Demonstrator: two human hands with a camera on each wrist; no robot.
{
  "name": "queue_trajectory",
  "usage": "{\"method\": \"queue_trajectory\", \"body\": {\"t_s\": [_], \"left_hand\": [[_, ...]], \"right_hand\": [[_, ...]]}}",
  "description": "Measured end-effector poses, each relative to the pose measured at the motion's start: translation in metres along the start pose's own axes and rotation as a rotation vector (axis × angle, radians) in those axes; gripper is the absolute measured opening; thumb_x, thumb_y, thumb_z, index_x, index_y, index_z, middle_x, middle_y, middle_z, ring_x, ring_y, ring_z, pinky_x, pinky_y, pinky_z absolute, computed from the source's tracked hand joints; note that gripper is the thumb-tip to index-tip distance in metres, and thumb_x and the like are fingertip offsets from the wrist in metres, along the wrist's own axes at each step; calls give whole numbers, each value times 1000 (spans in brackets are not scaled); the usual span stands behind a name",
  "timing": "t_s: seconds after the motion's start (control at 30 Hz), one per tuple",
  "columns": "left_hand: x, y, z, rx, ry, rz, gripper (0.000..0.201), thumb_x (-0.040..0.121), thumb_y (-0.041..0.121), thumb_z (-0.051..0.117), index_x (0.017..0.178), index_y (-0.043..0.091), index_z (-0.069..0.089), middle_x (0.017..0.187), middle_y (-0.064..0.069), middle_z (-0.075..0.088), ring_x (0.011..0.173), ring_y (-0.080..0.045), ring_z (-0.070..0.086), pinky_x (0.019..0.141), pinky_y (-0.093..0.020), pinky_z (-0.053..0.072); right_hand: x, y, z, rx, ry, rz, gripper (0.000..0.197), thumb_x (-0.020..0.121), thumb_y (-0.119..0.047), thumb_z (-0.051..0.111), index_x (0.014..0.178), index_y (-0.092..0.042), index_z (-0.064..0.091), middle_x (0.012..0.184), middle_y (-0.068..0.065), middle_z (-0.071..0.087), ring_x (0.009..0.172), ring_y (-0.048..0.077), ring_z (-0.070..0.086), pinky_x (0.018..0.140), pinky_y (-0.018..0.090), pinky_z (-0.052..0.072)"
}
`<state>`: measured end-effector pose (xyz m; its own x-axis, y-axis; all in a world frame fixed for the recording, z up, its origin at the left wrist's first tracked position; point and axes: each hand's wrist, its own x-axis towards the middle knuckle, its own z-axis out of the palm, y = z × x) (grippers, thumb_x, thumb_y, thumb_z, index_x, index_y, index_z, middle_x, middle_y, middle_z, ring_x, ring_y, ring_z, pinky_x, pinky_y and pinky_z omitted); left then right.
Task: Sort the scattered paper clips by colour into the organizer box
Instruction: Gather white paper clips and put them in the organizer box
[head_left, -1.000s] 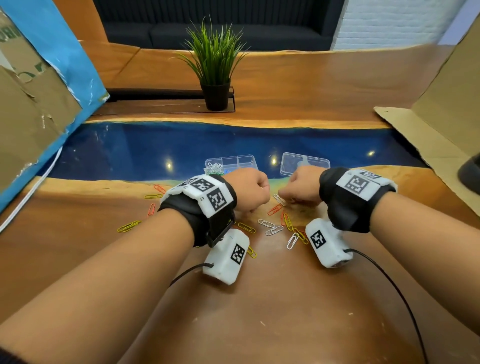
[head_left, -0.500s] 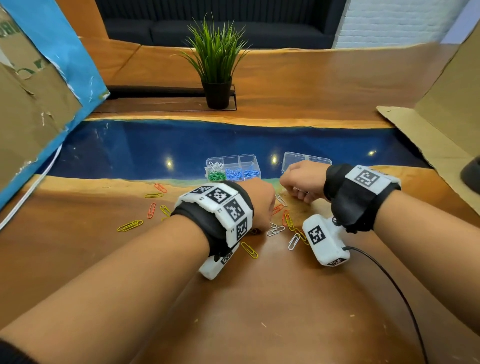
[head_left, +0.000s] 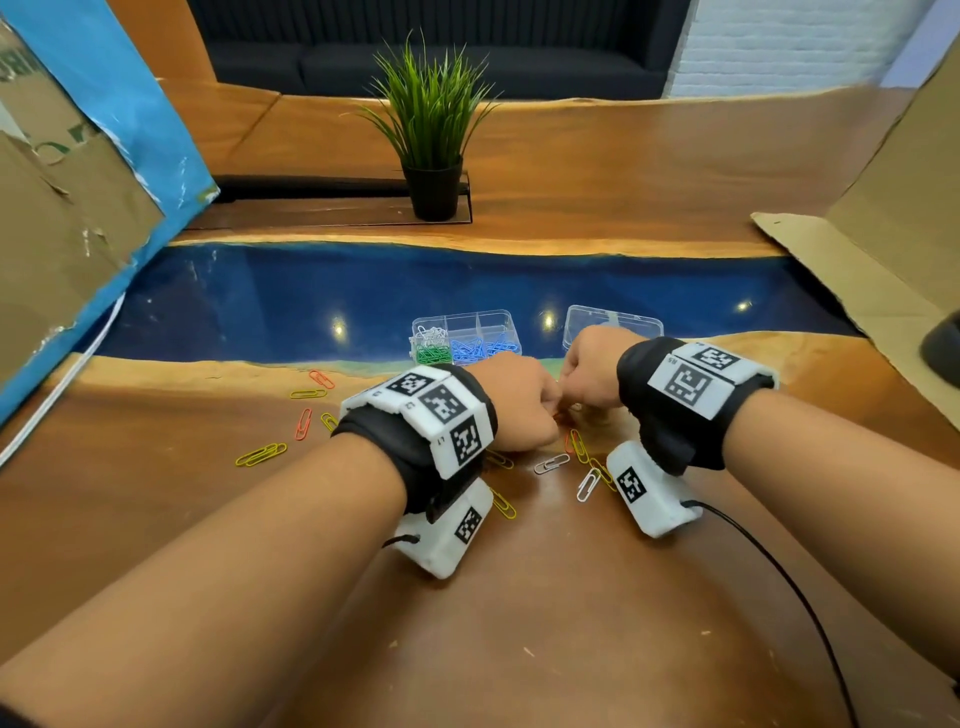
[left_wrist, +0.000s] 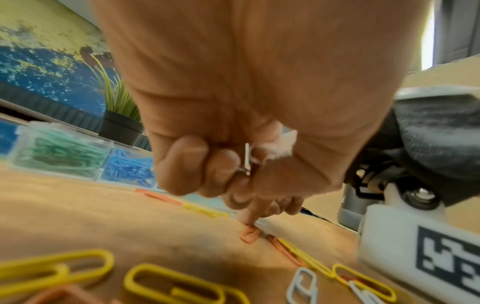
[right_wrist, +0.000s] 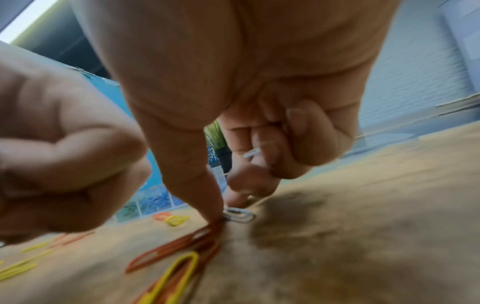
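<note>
**Two fists low over the scattered paper clips**

Both of my hands are curled knuckles-up over the wooden table, almost touching each other. My left hand is closed into a fist, and the left wrist camera shows a white clip caught between its curled fingers, while one fingertip reaches down to an orange clip lying on the wood. My right hand is curled too; its wrist camera shows another white clip tucked among the folded fingers, with thumb and forefinger coming down onto a silver clip on the table.

Around the hands lie loose clips: orange and yellow ones just under my knuckles, two silver ones nearer me, and more yellow and orange ones spread off to the left.

Just beyond my hands, at the edge of the table's blue strip, sits the clear organizer box. Its compartments hold white clips, green clips and blue clips. Its clear lid lies beside it on the right. Farther back stands a potted plant, with cardboard sheets at either side.
</note>
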<state>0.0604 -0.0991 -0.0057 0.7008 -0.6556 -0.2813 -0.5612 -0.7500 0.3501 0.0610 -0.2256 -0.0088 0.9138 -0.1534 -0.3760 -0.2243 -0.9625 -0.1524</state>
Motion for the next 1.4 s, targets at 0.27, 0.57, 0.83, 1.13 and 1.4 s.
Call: {"method": "queue_trajectory", "body": {"t_s": [0.27,0.57,0.83,1.13,1.4], "left_hand": [[1,-4,-1,-123,78,-37,29,79,1,42,59,17,28,61,-1,33,68,-23,33,51,-27,22],[0,-5,0,-182,5,7,22,89,11,42,71,22,46,68,8,45,70,-14,43,58,-22,34],[-3,3,9,53,-95,-40,18,76,27,67,90,16,68,84,1,67,74,-15,59,63,-26,49],[0,11,10,176,-106,-30,14,75,23,68,84,12,68,85,-5,71,82,-22,68,73,-32,57],[-5,6,7,27,-104,-51,21,86,24,48,67,14,47,69,-3,47,73,-24,46,55,-24,32]], "right_hand": [[-3,-2,-1,-38,-9,-20,31,84,-38,58,68,-12,54,67,4,51,71,23,51,63,26,43],[6,1,-6,216,9,-54,30,93,-11,41,65,-20,43,69,0,48,57,13,46,51,21,38],[7,-5,0,84,81,-119,17,87,-21,57,100,-16,66,95,-2,59,90,17,56,73,25,43],[6,3,-4,-131,-59,-108,29,79,-30,63,93,-6,72,97,11,72,94,27,67,87,38,55],[-9,25,-1,69,-51,-179,22,82,-23,56,64,-19,45,66,0,53,63,17,49,65,28,43]]}}
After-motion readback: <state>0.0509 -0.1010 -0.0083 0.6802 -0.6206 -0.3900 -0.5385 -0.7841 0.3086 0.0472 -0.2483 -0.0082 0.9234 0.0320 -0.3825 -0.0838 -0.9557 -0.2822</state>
